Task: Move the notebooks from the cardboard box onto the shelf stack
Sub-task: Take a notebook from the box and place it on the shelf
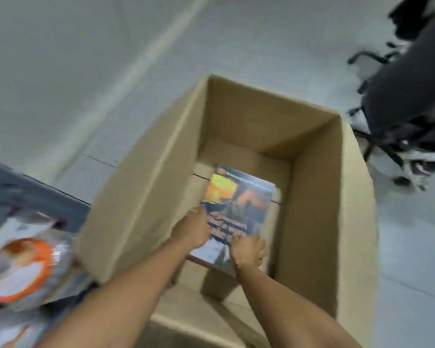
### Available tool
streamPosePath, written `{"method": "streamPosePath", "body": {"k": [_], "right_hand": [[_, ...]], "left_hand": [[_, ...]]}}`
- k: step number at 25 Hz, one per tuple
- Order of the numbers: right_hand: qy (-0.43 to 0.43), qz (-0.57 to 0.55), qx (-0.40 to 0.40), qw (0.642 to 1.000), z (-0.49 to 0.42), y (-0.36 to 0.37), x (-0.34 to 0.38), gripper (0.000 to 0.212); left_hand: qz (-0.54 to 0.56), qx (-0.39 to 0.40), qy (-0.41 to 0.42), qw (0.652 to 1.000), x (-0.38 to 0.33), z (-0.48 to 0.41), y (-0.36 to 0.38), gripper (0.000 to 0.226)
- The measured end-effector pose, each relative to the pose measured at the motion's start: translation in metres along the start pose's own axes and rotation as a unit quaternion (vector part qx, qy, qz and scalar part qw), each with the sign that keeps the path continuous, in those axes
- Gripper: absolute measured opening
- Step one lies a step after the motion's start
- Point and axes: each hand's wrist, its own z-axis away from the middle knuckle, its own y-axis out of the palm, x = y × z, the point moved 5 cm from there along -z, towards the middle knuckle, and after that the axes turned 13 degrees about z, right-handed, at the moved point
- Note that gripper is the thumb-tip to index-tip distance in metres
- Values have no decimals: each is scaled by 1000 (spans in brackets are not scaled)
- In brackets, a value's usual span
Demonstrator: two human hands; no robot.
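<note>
Deep in the cardboard box [161, 177], my left hand [195, 228] and right hand [248, 249] are closed on the near edge of the notebooks [236, 209] (shiny, slippery covers). If I lift crooked, they could slide out.

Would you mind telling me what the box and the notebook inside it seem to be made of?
The box looks like plain brown corrugated cardboard, matte, with creased folds. The notebook seems to be paper with a glossy printed cover, perhaps film-wrapped: light glints off it, though blur leaves that open.
</note>
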Motion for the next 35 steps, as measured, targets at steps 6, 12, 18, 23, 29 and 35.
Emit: {"method": "streamPosePath", "body": {"k": [6, 12, 18, 23, 29, 35], "right_hand": [[90, -28, 78, 992, -39, 44, -40, 42], [110, -77, -42, 990, -13, 17, -25, 38], [-60, -264, -186, 944, 57, -80, 33, 28], [-365, -454, -270, 767, 221, -186, 118, 66], [-650, -486, -219, 542, 481, -264, 201, 60], [-787, -239, -137, 552, 635, -289, 297, 15]], "left_hand": [[-4, -58, -175, 983, 54, -21, 58, 67], [-21, -96, -187, 977, 28, -3, 26, 35], [58, -228, 35, 971, -39, 78, -89, 37], [52, -598, 291, 745, -59, 293, -235, 45], [23, -832, 211, 512, -21, 537, -327, 57], [33, -802, -54, 593, 21, 612, -441, 32]]}}
